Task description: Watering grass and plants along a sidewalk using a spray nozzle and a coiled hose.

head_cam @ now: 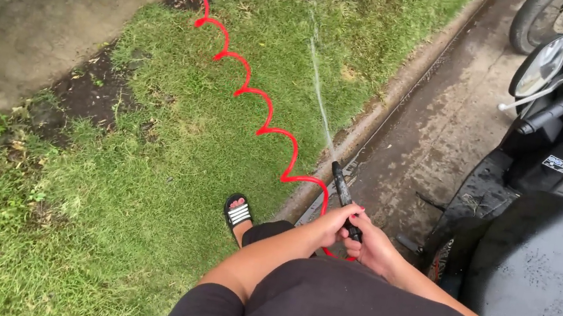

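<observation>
the left hand [336, 223] and the right hand [371, 244] are both clenched around the grip of a black spray nozzle [344, 198], held low in front of the body over the edge of the lawn. a thin jet of water [318, 74] shoots from its tip, away across the grass [144, 182]. a red coiled hose [237, 58] runs from the nozzle over the lawn toward the far corner. the ground is outdoors: patchy green turf with bare dark soil, a concrete path [42, 18] on the left, and a wet concrete gutter [442, 130] along a curb on the right. a black scooter [543, 249], its seat beaded with drops, stands just beside the person. one foot in a black sandal [238, 213] rests on the grass.
</observation>
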